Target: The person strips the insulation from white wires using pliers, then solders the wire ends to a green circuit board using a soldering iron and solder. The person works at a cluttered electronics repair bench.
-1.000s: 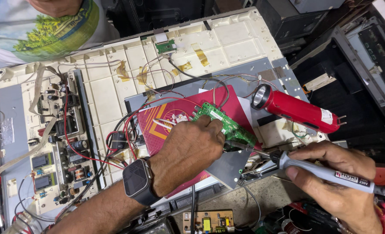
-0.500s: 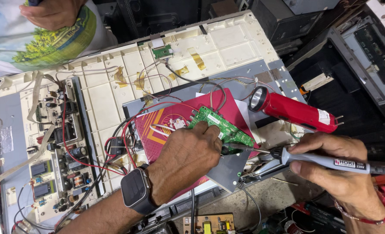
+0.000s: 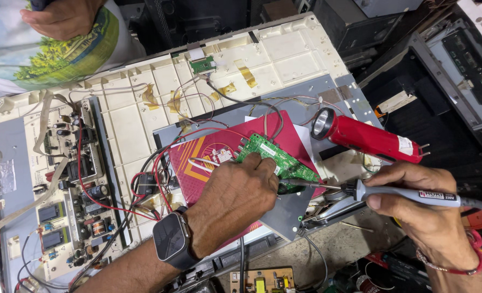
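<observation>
My left hand [image 3: 235, 201], with a dark smartwatch [image 3: 171, 243] on the wrist, presses down on a small green circuit board [image 3: 284, 160]. That board lies on a red booklet [image 3: 214, 154] on top of an opened white TV back panel [image 3: 154, 116]. My right hand [image 3: 420, 209] grips a grey soldering iron [image 3: 403, 192] like a pen. Its metal tip points left and touches the green board's lower edge, just right of my left fingers.
A red flashlight [image 3: 368, 137] lies right of the board. A power board [image 3: 70, 201] with red wires fills the panel's left side. Another person's hand [image 3: 62, 19] and a printed shirt show at top left. Dark electronics casings [image 3: 458, 70] crowd the right.
My right hand has brought the soldering iron up and left until its tip meets the green board. The view has shifted slightly; my left hand stays on the board.
</observation>
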